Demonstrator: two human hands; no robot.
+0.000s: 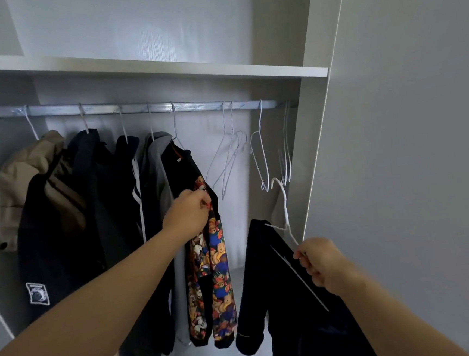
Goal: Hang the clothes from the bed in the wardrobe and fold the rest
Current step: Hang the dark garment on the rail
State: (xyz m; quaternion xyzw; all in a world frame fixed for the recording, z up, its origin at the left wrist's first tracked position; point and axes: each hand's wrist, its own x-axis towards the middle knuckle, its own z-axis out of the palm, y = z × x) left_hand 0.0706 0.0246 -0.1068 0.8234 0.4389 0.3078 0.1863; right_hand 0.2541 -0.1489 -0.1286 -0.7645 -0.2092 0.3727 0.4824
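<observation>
Hanger (286, 216) hook up, dark garment (283, 295) hanging long below, right hand (321, 264) fingers pinching its wire; left hand (188, 214) fingers gripping bear-print garment (216, 278); rail (136, 107) gap between, empty hangers (234, 155) there

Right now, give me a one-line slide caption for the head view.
Left hand grips the bear-print garment on the rail; right hand holds a dark garment on a white hanger.

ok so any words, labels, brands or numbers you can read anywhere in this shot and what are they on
No text here can be read.
White patch low on the dark jacket: a round emblem with a line of lettering above it, too small and blurred to read.
Teddy-bear print garment, pinched by the left hand: pictures only, no words seen.
Dark garment on the white hanger held by the right hand: no label visible.
</observation>
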